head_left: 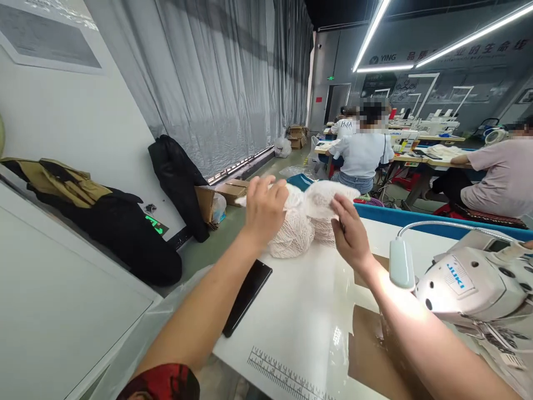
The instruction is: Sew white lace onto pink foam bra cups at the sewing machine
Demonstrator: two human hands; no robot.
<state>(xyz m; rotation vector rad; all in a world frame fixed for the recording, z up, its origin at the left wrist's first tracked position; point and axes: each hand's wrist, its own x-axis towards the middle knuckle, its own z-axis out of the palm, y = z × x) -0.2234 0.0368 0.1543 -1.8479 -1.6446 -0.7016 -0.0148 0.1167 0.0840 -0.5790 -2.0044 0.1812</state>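
Right of one grey curtain (pixel 200 83), our white table (pixel 300 305) bears one phone (pixel 249 297). Our left hand (pixel 265 208) grips white lace (pixel 322 198) over two beige mounds (pixel 293 236); our right hand (pixel 353 232), its grip unclear, touches the lace's edge, near one sewing machine (pixel 470 280).

Ceiling tubes (pixel 370 35) light the room brightly, glare whitens the right forearm (pixel 402 303), and the left hand (pixel 265 210) seems blurred.

From the white cloth (pixel 322 195): passage at 6 o'clock, over the tabletop (pixel 302 303). Phone (pixel 250 293) lies flat at 7, low obstacle. Around 4, lamp head (pixel 402 264) stands in the way, sewing machine (pixel 470 283) bulking just beyond.
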